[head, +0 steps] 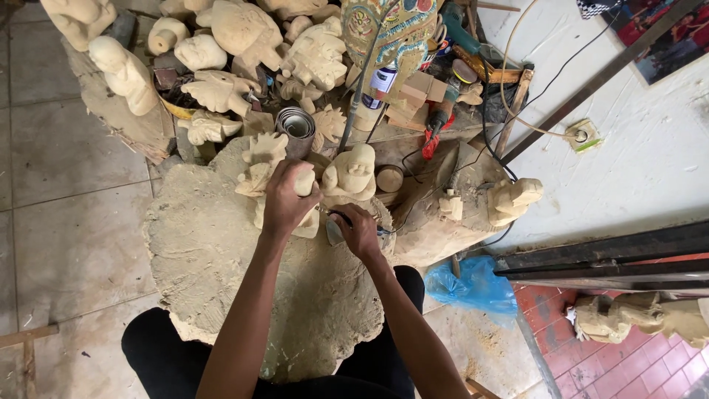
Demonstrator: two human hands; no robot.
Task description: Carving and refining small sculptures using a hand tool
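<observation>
Hands meet over a pale wooden carving [295,193] that stands on a broad, rough stump [214,251] between the person's knees. The left hand [284,201] is clenched around the carving's upper part, holding it upright. The right hand [359,230] grips a small tool [334,231], its end pressed against the carving's lower right side; what kind of blade it has is too small to tell. Just behind the carving sits a round-bellied figure [350,174], with a small round wooden lid [389,178] beside it. To the right, a second stump [443,214] carries two small carved pieces [513,199]. Farther back, many unfinished pale figures [244,52] are heaped together, along with a painted mask [388,29], a metal tin [297,124] and cables. A blue plastic bag [473,284] lies on the floor near the right knee
</observation>
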